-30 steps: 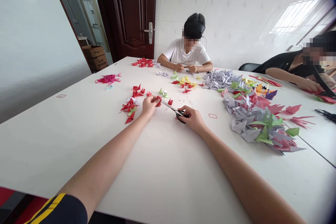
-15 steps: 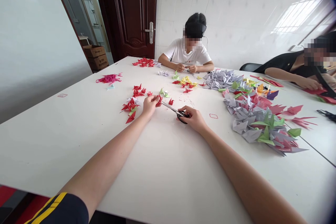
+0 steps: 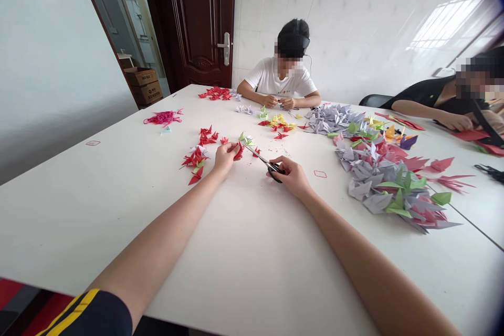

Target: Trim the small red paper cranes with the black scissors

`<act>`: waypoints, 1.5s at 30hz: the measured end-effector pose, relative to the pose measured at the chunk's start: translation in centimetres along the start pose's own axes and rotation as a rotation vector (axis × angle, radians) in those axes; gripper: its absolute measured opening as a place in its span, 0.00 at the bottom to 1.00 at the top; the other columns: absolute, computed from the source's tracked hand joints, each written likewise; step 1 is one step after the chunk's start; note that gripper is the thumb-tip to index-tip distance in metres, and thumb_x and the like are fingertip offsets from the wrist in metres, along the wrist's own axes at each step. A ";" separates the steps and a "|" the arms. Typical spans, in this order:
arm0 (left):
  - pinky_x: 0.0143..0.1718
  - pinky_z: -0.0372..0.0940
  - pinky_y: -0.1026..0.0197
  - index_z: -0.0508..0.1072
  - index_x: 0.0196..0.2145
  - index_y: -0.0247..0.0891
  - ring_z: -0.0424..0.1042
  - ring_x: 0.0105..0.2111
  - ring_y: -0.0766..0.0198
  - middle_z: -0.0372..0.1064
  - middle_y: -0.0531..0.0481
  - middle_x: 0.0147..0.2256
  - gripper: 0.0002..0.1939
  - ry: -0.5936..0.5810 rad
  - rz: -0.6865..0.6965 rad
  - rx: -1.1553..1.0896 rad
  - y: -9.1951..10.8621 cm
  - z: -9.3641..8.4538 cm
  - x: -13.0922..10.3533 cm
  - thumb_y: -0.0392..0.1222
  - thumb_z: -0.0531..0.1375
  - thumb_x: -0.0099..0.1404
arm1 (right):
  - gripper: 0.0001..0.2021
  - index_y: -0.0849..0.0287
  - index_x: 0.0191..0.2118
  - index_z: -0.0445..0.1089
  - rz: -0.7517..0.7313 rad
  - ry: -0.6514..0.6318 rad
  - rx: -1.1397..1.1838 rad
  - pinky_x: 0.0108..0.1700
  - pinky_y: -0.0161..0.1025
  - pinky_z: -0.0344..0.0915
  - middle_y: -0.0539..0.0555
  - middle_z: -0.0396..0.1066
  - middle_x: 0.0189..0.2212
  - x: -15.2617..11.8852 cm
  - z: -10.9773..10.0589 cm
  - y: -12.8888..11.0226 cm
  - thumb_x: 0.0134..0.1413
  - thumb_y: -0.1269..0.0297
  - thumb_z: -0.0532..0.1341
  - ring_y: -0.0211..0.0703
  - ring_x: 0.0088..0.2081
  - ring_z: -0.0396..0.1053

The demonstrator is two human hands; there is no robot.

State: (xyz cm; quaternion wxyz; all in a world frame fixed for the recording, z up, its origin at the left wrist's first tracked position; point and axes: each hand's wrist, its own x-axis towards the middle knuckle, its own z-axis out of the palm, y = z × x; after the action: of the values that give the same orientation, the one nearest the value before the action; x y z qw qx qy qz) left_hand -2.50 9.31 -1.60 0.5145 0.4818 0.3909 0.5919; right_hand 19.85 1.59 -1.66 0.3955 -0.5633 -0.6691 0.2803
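My left hand (image 3: 225, 159) pinches a small red folded paper piece (image 3: 238, 151) above the white table (image 3: 220, 252). My right hand (image 3: 290, 174) is closed on the black handles of a pair of scissors (image 3: 269, 165), whose blades point up and left, with the tips close to the red piece. A small red crane (image 3: 256, 152) lies just behind the blades. Beside my left hand, on its left, are red paper cranes (image 3: 195, 157) with some green and white ones. A green and white crane (image 3: 247, 139) sits just beyond the fingertips.
A large pile of grey, pink and green cranes (image 3: 378, 168) covers the table's right side. Pink string (image 3: 163, 117) lies at the back left. Across the table sits a person in a white shirt (image 3: 281, 81); another person (image 3: 441, 100) leans in at the right.
The scissors have turned slightly, and their tips have moved up and away from the red piece in my left hand. The hand of the person at the right has shifted left.
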 end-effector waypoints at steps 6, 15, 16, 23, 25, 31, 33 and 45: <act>0.35 0.70 0.62 0.71 0.27 0.34 0.66 0.28 0.70 0.65 0.52 0.28 0.11 0.021 0.003 -0.002 0.3 0.1 -0.3 0.42 0.68 0.55 | 0.18 0.52 0.43 0.74 -0.007 -0.029 -0.065 0.29 0.35 0.53 0.46 0.65 0.24 -0.1 0.1 -0.5 0.45 0.52 0.67 0.37 0.25 0.58; 0.36 0.70 0.62 0.69 0.26 0.35 0.65 0.28 0.69 0.64 0.52 0.27 0.11 0.020 -0.007 -0.007 0.6 0.2 -0.4 0.43 0.67 0.55 | 0.17 0.52 0.42 0.74 -0.006 -0.034 -0.065 0.29 0.36 0.52 0.46 0.65 0.24 -0.1 0.0 -0.6 0.44 0.52 0.67 0.38 0.25 0.58; 0.36 0.70 0.62 0.69 0.26 0.35 0.65 0.28 0.69 0.64 0.52 0.27 0.11 0.018 -0.010 -0.006 0.6 0.2 -0.4 0.43 0.67 0.55 | 0.17 0.52 0.42 0.74 -0.007 -0.035 -0.062 0.29 0.36 0.53 0.46 0.65 0.24 -0.1 0.0 -0.6 0.45 0.52 0.67 0.38 0.25 0.58; 0.36 0.70 0.61 0.69 0.26 0.35 0.66 0.27 0.69 0.65 0.53 0.27 0.11 -0.001 -0.022 0.012 0.5 0.2 -0.3 0.42 0.67 0.55 | 0.17 0.51 0.42 0.74 0.002 -0.040 -0.059 0.29 0.36 0.52 0.45 0.65 0.23 -0.1 -0.1 -0.7 0.45 0.52 0.67 0.37 0.24 0.58; 0.36 0.70 0.61 0.70 0.26 0.35 0.66 0.27 0.69 0.65 0.52 0.27 0.10 -0.014 -0.027 0.024 0.4 0.2 -0.2 0.42 0.66 0.55 | 0.17 0.51 0.42 0.74 0.005 -0.044 -0.062 0.29 0.36 0.52 0.45 0.64 0.23 -0.1 -0.1 -0.7 0.45 0.51 0.67 0.38 0.24 0.58; 0.36 0.70 0.60 0.70 0.26 0.35 0.66 0.27 0.68 0.66 0.52 0.27 0.11 -0.020 -0.018 0.024 0.3 0.1 -0.2 0.44 0.67 0.54 | 0.18 0.52 0.42 0.74 0.002 -0.049 -0.068 0.28 0.36 0.53 0.46 0.66 0.23 -0.1 -0.1 -0.7 0.45 0.51 0.66 0.38 0.24 0.58; 0.36 0.70 0.60 0.70 0.26 0.35 0.66 0.27 0.68 0.66 0.52 0.27 0.11 -0.013 -0.016 0.023 0.4 0.1 -0.2 0.44 0.67 0.54 | 0.18 0.51 0.42 0.74 0.002 -0.050 -0.070 0.28 0.36 0.53 0.46 0.66 0.24 -0.1 -0.1 -0.7 0.45 0.51 0.66 0.38 0.24 0.58; 0.36 0.70 0.61 0.71 0.26 0.35 0.67 0.27 0.69 0.66 0.52 0.27 0.09 0.008 -0.027 0.014 0.3 0.1 -0.1 0.42 0.66 0.56 | 0.18 0.51 0.42 0.74 0.009 -0.052 -0.072 0.29 0.36 0.53 0.45 0.64 0.23 -0.1 0.0 -0.7 0.45 0.51 0.66 0.38 0.25 0.57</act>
State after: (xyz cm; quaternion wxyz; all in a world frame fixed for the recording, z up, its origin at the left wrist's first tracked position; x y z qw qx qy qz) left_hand -2.42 9.11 -1.32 0.5173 0.4778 0.4037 0.5841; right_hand 19.50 1.33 -1.07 0.3562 -0.5728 -0.6863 0.2723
